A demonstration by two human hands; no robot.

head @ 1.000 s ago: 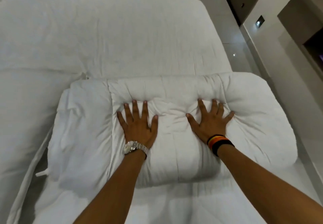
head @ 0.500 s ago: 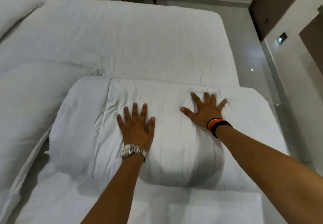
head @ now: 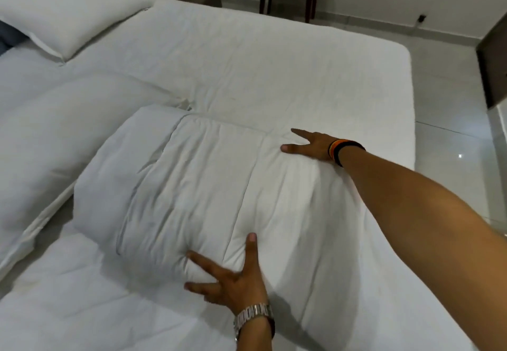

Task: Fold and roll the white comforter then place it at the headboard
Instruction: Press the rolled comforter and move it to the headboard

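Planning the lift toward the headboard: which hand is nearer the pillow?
Left. The left hand presses the comforter roll's near side, below the pillow; the right hand reaches over its far right edge.

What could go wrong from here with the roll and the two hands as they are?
1. The left hand and right hand lie flat and open on the comforter roll, not gripping, so it may spring open if lifted.
2. The roll's left end bulges past the folded layer and could slump loose.
3. The pillow already sits near the head end and may crowd the roll's spot.
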